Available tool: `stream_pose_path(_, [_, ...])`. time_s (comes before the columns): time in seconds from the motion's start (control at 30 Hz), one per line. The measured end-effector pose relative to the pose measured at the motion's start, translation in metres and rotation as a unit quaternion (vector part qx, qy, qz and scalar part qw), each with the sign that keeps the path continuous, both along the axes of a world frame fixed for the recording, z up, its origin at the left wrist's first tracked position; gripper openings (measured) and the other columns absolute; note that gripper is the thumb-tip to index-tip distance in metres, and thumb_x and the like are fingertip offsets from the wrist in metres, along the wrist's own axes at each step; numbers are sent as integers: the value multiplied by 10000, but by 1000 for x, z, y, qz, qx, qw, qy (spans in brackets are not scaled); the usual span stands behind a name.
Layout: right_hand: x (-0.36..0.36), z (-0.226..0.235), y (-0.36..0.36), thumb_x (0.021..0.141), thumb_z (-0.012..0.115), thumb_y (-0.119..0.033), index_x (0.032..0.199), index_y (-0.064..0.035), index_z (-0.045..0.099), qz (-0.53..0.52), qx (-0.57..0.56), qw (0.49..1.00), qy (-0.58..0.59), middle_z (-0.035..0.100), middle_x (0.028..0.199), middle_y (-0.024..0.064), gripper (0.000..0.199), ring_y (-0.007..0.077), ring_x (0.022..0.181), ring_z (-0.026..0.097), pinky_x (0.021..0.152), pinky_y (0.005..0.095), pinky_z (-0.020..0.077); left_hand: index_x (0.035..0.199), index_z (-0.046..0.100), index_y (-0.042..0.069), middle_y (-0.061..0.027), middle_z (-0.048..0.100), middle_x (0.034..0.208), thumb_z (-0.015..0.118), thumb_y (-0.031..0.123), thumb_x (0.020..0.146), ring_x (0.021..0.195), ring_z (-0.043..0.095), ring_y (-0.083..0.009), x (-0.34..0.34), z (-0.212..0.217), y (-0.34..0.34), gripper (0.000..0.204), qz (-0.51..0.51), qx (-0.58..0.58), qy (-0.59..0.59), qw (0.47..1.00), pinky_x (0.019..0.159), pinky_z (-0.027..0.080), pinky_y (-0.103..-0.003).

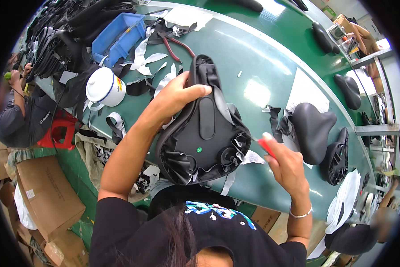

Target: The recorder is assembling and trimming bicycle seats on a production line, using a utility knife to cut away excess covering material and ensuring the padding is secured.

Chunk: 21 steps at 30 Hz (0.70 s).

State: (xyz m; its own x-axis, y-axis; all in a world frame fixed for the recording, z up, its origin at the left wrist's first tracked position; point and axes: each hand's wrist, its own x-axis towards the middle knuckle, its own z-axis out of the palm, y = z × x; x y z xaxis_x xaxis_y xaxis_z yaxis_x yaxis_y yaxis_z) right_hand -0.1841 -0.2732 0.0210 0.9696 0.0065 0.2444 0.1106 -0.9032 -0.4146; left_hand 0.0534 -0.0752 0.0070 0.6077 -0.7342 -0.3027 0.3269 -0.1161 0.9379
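Observation:
A black bicycle saddle [213,158] is held underside up above the table's near edge, its nose pointing away from me. Its cover material is gathered in folds around the rim, with ragged strips hanging off. My left hand [178,97] grips the narrow nose from the left, thumb across the underside. At the right of the saddle, my right hand [285,165] is closed round a red-handled tool [267,147]. A thin metal part runs from its handle toward the saddle's right rim; the exact kind of tool is unclear.
Finished-looking saddles [313,131] lie at the right. Red-handled pliers [172,50] rest among fabric scraps [143,60] beyond the nose. A lidded white enamel mug [105,89] and a blue bin [118,38] stand left. Another person [24,113] sits far left, near cardboard boxes [48,191].

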Motion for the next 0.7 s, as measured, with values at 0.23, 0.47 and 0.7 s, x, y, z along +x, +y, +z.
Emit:
stream_pose_path(0.23, [-26, -20, 20, 823, 585, -91, 1360, -203, 452, -35, -127, 987, 92, 505, 698, 82, 565, 243, 502, 520, 446, 375, 427, 1045, 542, -38, -64, 583, 847, 606, 225, 764, 707, 562, -120, 3, -6, -10, 390, 0, 28, -46, 999, 644, 477, -259])
stream_pose_path(0.47, [-72, -37, 107, 877, 565, -62, 1375, -71, 362, -235, 208, 943, 107, 637, 895, 221, 538, 402, 685, 630, 574, 438, 506, 1028, 542, 5, 4, 504, 781, 549, 184, 781, 646, 478, -72, -27, -16, 22, 305, 162, 16, -45, 986, 588, 412, -212])
stream_pose_path(0.7, [6, -13, 72, 806, 692, -27, 1254, 14, 464, -174, 257, 949, -55, 617, 1142, 178, 504, 188, 965, 654, 734, 295, 524, 1120, 520, -13, -53, 542, 962, 580, 217, 801, 847, 500, -128, -47, -18, 48, 398, 222, -40, -23, 974, 790, 429, -249])
